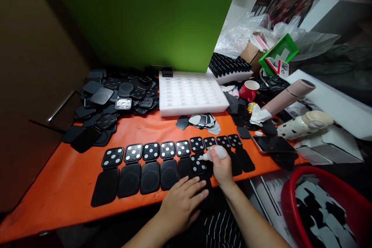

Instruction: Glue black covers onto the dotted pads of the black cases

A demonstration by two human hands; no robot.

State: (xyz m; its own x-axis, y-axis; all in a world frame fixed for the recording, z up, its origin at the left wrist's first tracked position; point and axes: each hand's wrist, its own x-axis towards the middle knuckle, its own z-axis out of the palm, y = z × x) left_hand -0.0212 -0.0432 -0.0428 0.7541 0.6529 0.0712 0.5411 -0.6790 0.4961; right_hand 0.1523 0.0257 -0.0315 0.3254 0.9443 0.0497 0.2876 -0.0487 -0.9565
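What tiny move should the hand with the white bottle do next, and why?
Probably the right hand should gently squeeze the white bottle: its nozzle already points down at the dotted black panel, right by the dots. The left hand lies just below that panel, perhaps steadying it.

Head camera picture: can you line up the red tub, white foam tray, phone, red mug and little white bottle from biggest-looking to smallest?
1. Red tub, cut off by the picture's edge
2. White foam tray
3. Phone
4. Red mug and little white bottle: unsure, because the right hand hides part of the bottle
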